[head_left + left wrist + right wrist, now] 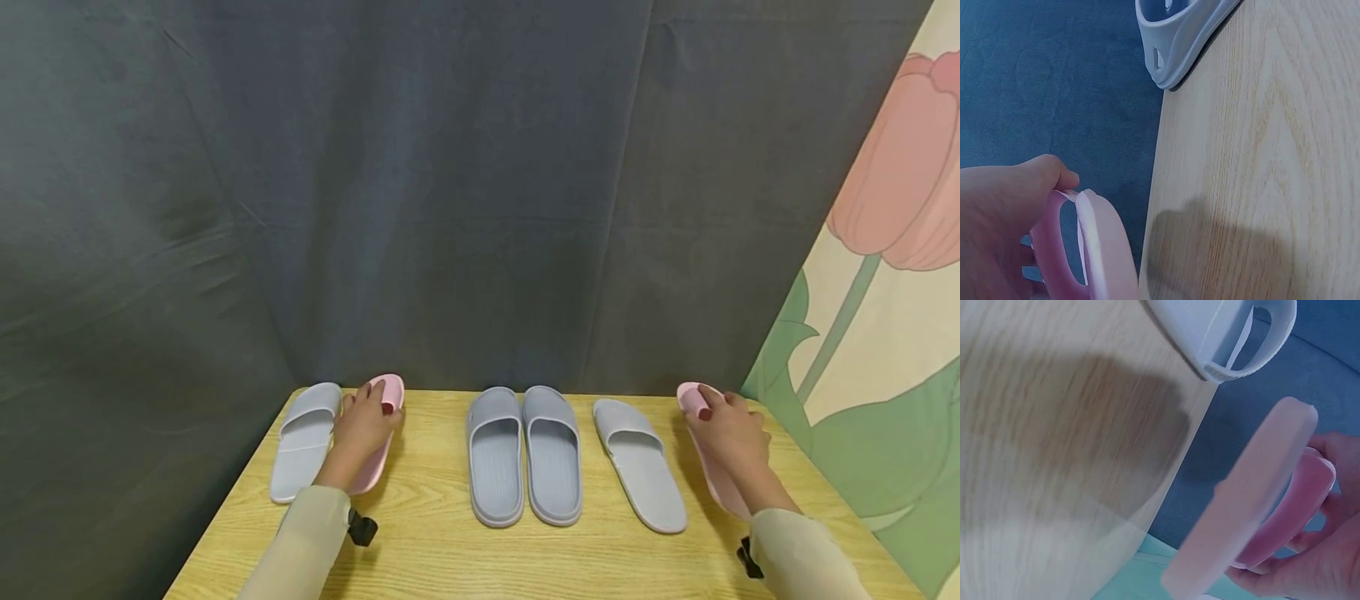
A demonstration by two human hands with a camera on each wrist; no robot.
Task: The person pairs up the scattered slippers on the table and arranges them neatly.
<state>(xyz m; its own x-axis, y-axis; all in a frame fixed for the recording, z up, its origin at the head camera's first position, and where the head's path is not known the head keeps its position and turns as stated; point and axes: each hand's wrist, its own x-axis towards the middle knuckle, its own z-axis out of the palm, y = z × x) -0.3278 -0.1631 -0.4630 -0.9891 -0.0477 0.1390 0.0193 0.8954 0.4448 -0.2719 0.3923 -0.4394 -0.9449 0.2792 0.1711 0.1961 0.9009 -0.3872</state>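
My left hand (363, 427) grips a pink slipper (371, 477) by its strap, near the far left of the table. In the left wrist view, the thumb and fingers close round the strap of that pink slipper (1112, 253). At the right, my right hand (731, 435) holds another pink slipper (716, 479) by the strap. The right wrist view shows its sole (1244, 500) raised off the tabletop, with a shadow on the wood. Beside the left hand lies a light grey slipper (300, 461); another light grey slipper (651, 487) lies left of the right hand.
Two darker grey slippers, one left (497, 475) and one right (553, 475), stand side by side mid-table. The wooden table (450, 567) ends against a dark curtain (465, 208). A wall painted with a tulip (896, 175) borders the right side.
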